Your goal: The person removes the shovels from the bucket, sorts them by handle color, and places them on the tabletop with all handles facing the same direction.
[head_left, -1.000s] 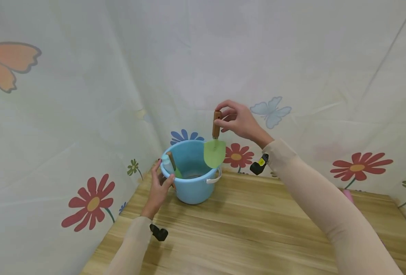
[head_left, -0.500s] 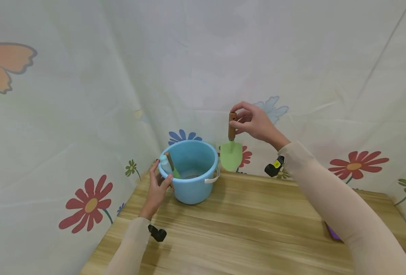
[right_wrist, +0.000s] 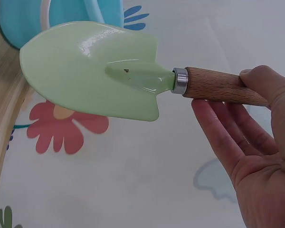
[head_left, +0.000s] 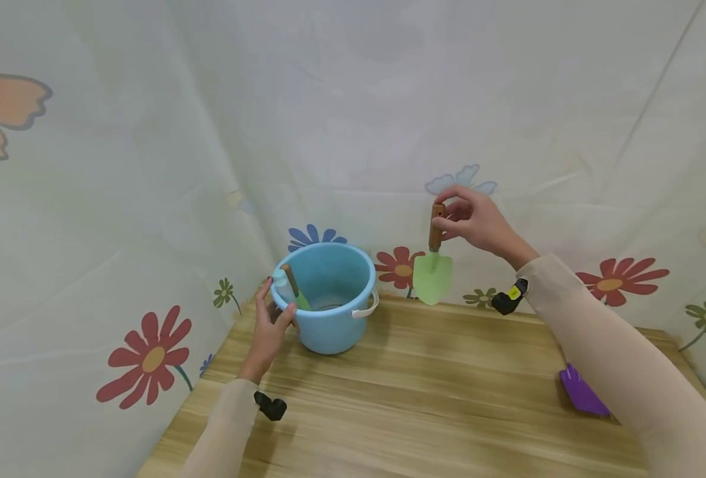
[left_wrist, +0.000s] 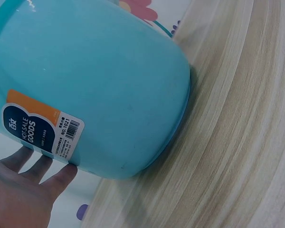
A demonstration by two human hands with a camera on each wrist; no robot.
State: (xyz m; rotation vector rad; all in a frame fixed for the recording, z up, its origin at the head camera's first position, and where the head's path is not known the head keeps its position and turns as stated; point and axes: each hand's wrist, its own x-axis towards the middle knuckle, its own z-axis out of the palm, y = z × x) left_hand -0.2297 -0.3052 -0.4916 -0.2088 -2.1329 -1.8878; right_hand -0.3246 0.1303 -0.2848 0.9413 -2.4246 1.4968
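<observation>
My right hand (head_left: 475,219) pinches the wooden handle of a light-green garden trowel (head_left: 433,279), blade down, in the air right of a light-blue bucket (head_left: 331,332). In the right wrist view, thumb and fingers hold the wood behind the metal collar, and the trowel (right_wrist: 95,71) overlaps the bucket. My left hand (head_left: 269,335) holds the bucket's left side, thumb and forefinger at the rim. Its fingertips touch the wall below a label (left_wrist: 42,123) in the left wrist view. Inside the bucket lean a wooden-handled green tool (head_left: 290,279) and a pale, blue-topped bottle-like thing (head_left: 282,284).
The bucket stands on a wood-grain table (head_left: 400,405) near its back left corner, its white handle (head_left: 366,307) hanging at the right. A purple tool (head_left: 581,392) lies at the right, partly behind the right forearm. A flowered cloth (head_left: 353,119) hangs behind.
My right hand has carried the trowel rightward, from over the bucket's right rim to clear of it. The left hand stays on the bucket. More of the purple tool shows.
</observation>
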